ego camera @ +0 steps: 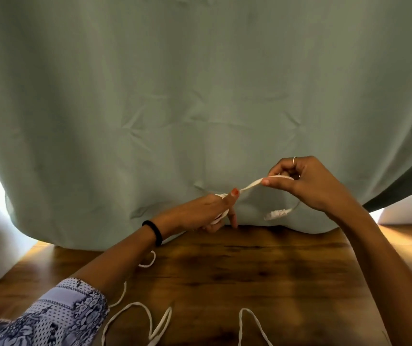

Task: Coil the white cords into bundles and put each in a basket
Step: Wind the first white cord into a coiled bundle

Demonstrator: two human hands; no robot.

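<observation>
Fingers (272, 181) of two hands on one white cord (249, 184)

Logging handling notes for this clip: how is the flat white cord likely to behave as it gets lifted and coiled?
Probably floppy: the white cord sags and twists between the left hand and right hand. Likely light, since a fingertip pinch carries it. The plug dangles below the right hand and may swing; loose loops on the table could drag or snag.
</observation>
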